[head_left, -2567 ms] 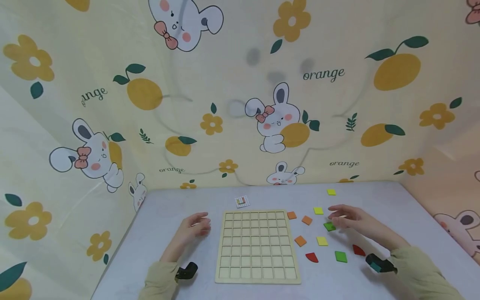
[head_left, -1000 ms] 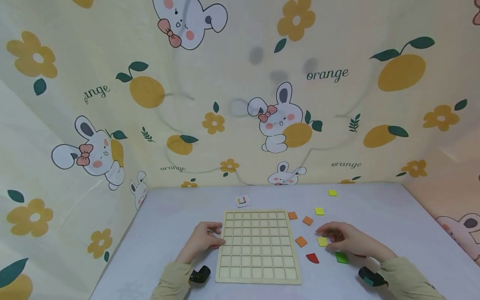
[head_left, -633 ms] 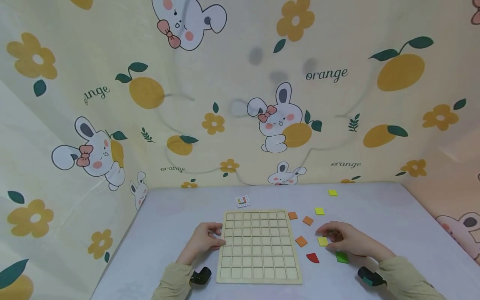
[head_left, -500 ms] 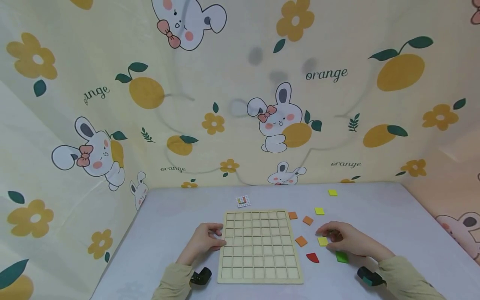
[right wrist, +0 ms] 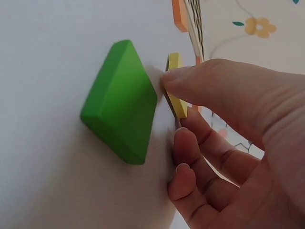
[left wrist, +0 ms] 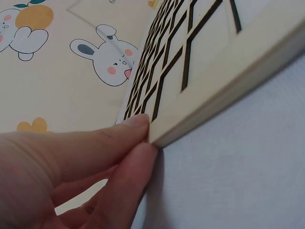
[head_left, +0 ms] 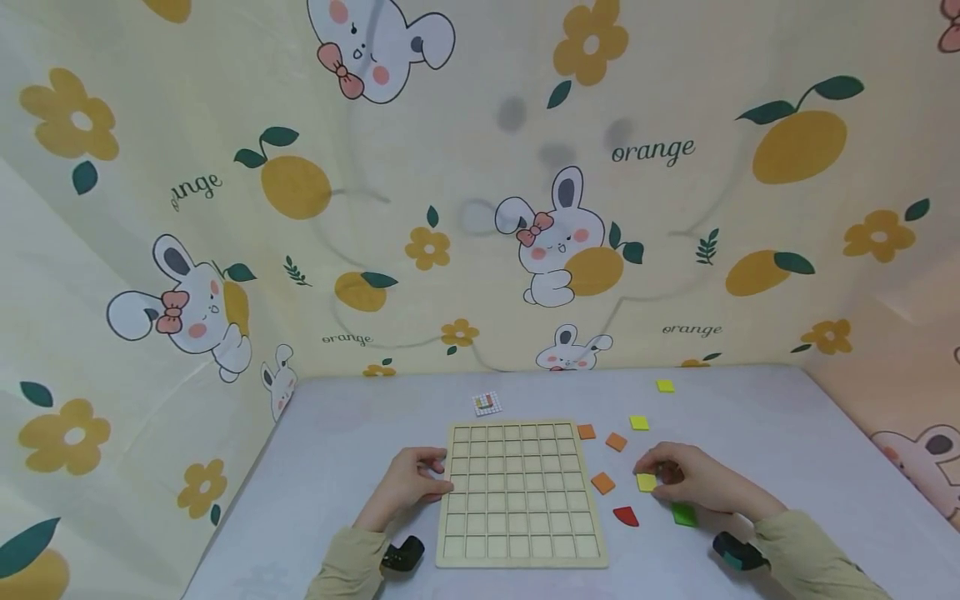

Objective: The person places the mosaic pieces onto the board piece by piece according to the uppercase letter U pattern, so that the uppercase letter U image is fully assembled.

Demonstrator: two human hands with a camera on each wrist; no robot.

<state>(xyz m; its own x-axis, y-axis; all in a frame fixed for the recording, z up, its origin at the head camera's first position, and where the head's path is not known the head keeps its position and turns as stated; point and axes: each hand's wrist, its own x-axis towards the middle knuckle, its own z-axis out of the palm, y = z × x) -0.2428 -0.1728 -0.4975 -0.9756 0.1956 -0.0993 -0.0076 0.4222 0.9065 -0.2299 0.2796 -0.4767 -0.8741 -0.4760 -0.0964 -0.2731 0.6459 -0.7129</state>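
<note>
A square wooden board with a grid of shallow cells lies flat on the table. My left hand grips its left edge between thumb and fingers, as the left wrist view shows up close. To the right of the board my right hand pinches a yellow square tile at the table surface, thumb on one side and index finger on the other. The other fingers curl loosely. A green tile lies just beside that thumb.
Orange tiles and a red quarter-round piece lie between board and right hand. Two more yellow tiles lie farther back. A small printed pattern card sits behind the board. A patterned curtain hangs behind the table.
Both hands have come in: my left onto the board's edge, my right nearer, onto the yellow tile. Another green tile and a red piece seen earlier are out of sight. Lately the board shifted slightly right.
</note>
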